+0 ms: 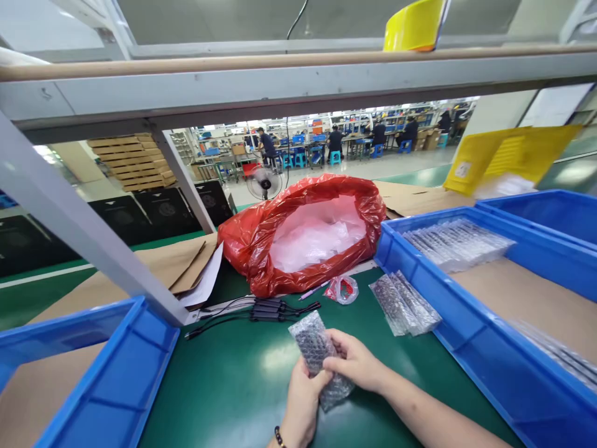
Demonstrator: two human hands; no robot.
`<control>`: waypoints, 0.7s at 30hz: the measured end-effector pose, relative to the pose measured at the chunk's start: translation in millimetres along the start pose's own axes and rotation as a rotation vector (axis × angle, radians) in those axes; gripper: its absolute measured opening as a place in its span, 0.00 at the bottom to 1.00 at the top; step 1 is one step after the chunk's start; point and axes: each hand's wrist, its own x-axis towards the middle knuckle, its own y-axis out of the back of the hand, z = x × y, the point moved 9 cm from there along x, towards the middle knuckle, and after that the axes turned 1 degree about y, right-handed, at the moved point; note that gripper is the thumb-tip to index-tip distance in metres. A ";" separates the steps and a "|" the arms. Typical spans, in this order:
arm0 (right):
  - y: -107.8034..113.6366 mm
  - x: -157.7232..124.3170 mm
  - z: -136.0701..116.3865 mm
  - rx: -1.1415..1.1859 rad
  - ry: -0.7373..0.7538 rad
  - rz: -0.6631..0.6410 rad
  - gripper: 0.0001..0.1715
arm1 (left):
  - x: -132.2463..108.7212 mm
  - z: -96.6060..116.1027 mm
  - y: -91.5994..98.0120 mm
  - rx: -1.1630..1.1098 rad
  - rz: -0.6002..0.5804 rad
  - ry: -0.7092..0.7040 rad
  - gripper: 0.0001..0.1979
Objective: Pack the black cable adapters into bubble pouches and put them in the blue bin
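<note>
Both hands grip one bubble-wrap pouch [313, 342] with something dark inside, held tilted just over the green tabletop [233, 386]. My left hand [302, 392] closes around its lower left side. On the right side, my right hand [355, 361] pinches the pouch, its thumb near the left thumb. Several similar filled pouches [405, 303] lie on the table to the right, against the blue bin. Beyond the hands is a row of dark cable modules [268, 310] with black leads. A roll of clear tape [342, 290] and a pen [313, 290] lie near them.
A red plastic bag [242, 249] full of bubble-wrap pouches stands at the back. At right, a blue bin [448, 311] holds rows of wrapped pouches on cardboard. Another blue bin [107, 379] sits at left. A metal frame post [93, 218] and a crossbar [233, 90] border the bench.
</note>
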 end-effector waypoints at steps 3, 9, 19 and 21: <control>11.4 -3.3 -7.9 -0.247 0.004 0.129 0.37 | 2.5 -0.4 -1.1 0.008 0.006 0.005 0.25; 88.7 -23.0 -69.8 -0.959 0.085 0.529 0.22 | 4.5 -15.0 1.2 0.008 -0.016 0.110 0.25; 159.1 -12.0 -27.8 -1.540 -0.395 0.506 0.18 | 3.8 -16.8 -0.7 0.073 -0.040 0.124 0.20; 164.0 -17.8 -29.3 -1.562 -0.417 0.555 0.18 | 3.9 -17.4 -0.3 0.082 -0.040 0.124 0.20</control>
